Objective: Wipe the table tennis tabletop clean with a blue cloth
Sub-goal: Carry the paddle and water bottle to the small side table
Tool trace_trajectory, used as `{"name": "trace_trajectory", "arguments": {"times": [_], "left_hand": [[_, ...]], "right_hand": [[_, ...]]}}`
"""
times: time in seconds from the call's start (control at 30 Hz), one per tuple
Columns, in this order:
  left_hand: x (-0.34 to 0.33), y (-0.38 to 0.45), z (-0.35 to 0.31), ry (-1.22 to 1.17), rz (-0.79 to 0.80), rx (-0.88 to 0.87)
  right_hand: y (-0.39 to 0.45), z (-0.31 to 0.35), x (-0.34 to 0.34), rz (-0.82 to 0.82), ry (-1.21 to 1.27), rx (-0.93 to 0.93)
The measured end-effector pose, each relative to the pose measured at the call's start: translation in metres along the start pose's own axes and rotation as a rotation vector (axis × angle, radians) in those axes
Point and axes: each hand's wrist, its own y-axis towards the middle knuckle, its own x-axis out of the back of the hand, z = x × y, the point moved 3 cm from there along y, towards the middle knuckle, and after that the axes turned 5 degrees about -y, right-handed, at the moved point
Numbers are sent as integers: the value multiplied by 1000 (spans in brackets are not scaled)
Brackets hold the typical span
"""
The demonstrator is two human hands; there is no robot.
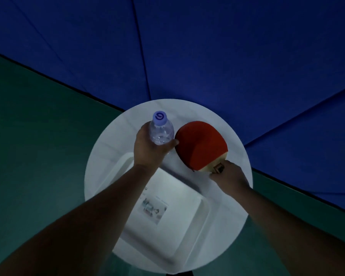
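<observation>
My left hand (149, 148) grips a clear plastic water bottle (161, 130) with a pale purple cap, upright over a round white side table (235, 206). My right hand (227, 175) holds the wooden handle of a red table tennis paddle (201, 143), whose blade lies on or just above the round table beside the bottle. No blue cloth and no table tennis tabletop show in the head view.
A white square tray (189, 214) with a small printed label lies on the near half of the round table. Blue barrier panels (227, 56) fill the background. Green floor (38, 136) spreads to the left and lower right.
</observation>
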Motion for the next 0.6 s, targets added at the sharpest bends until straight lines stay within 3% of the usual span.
{"name": "trace_trajectory", "arguments": {"times": [0.23,0.6], "left_hand": [[-25,28,36,12,-89,133],[-32,35,43,-35,-147,241]], "right_hand": [[71,22,-2,-15,-42,75],[98,31,1,-67,-11,82]]}}
